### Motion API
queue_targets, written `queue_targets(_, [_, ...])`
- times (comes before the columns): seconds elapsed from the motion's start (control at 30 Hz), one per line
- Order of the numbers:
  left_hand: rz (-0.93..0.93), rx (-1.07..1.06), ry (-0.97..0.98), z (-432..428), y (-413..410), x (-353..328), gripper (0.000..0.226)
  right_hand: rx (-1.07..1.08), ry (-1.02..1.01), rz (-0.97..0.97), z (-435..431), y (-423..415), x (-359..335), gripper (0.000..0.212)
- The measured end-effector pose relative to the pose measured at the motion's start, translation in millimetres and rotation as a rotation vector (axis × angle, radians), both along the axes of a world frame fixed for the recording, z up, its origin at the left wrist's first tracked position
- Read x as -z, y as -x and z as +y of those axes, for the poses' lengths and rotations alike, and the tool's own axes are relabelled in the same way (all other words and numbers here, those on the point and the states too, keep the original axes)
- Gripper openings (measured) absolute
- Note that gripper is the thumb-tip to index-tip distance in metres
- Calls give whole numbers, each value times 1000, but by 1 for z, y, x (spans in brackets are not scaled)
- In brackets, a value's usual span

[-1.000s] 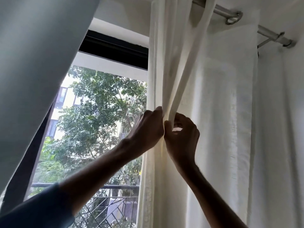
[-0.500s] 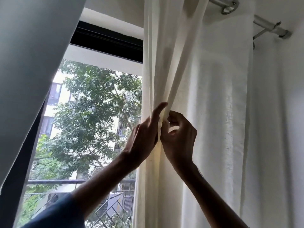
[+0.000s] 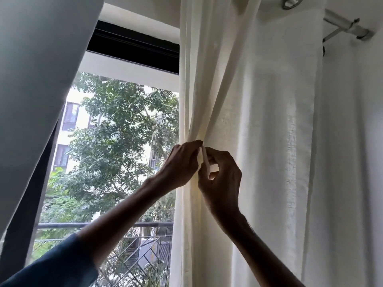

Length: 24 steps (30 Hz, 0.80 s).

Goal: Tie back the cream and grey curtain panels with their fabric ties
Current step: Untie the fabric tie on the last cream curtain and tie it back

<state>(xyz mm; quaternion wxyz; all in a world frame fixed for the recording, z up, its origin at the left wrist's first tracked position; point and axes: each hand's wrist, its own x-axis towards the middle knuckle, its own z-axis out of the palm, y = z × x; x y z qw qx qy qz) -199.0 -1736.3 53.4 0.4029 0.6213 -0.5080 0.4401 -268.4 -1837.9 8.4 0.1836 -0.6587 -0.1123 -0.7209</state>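
Both hands are up at the cream curtain panel, right where its folds pinch together into a narrow waist beside the window. The left hand comes in from the window side, fingers curled and closed against the gathered cloth, its fingertips pressed to the bunch at the pinch point. The right hand meets it from the other side, almost touching it, fingers bent in a tight curl. Between thumb and fingers it pinches a narrow cream fabric tie, a thin strip that runs down at a slight slant in the small gap between the two hands. How the tie passes round the back of the bunch, the view does not show.

Above the hands the cream folds fan upward toward the metal curtain rod at the top right, with a ring on it at the very top edge. Below the hands the panel falls straight down in long pleats, and a flatter stretch of it hangs to the right.

Over on the far left, the grey curtain panel sweeps across the upper corner at a slant, hanging loose, well apart from both hands. Through the glass between the two panels there is a leafy tree, a pale building and a balcony railing. A dark blue sleeve covers the left arm at the bottom corner; the right forearm is bare.
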Motion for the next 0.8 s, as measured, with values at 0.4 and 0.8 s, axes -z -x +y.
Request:
queue_targets(0.4, [398, -155, 78, -16, 16, -24, 39, -48, 234, 337, -18, 19, -6, 14])
queue_targets(0.8, [350, -239, 46, -32, 2, -21, 44, 377, -403, 178, -153, 89, -106, 103])
